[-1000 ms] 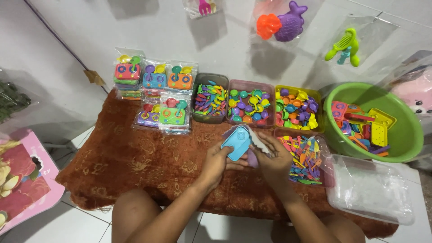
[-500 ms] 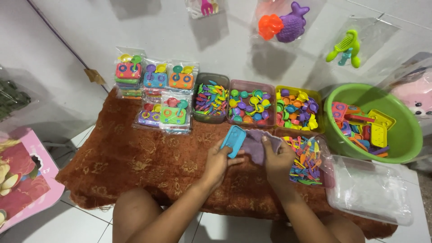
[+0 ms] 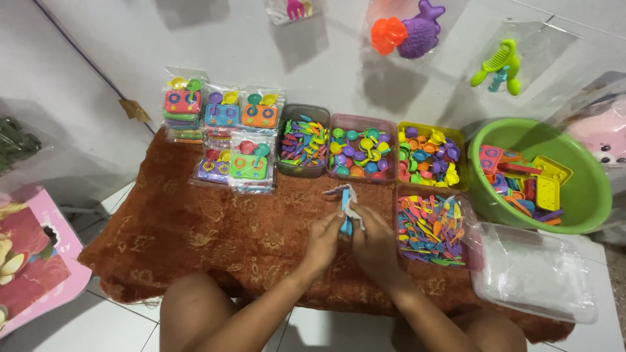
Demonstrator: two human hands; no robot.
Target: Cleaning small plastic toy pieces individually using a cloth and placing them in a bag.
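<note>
Head view: your left hand (image 3: pixel 324 240) & right hand (image 3: pixel 373 242) both pinch the blue toy stove (image 3: pixel 345 210) edge-on inside a clear plastic bag (image 3: pixel 350 195), over the brown cloth (image 3: pixel 215 228), near-left of the utensil tray (image 3: pixel 432 223), prob. for bagging.

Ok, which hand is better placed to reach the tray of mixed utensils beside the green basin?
Probably right: the right hand sits directly beside the utensil tray, while the left hand, also gripping the blue toy piece, is farther away.

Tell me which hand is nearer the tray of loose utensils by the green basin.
Right. The right hand sits just left of the tray of loose utensils; the left hand is farther left, beyond the blue toy piece.
</note>
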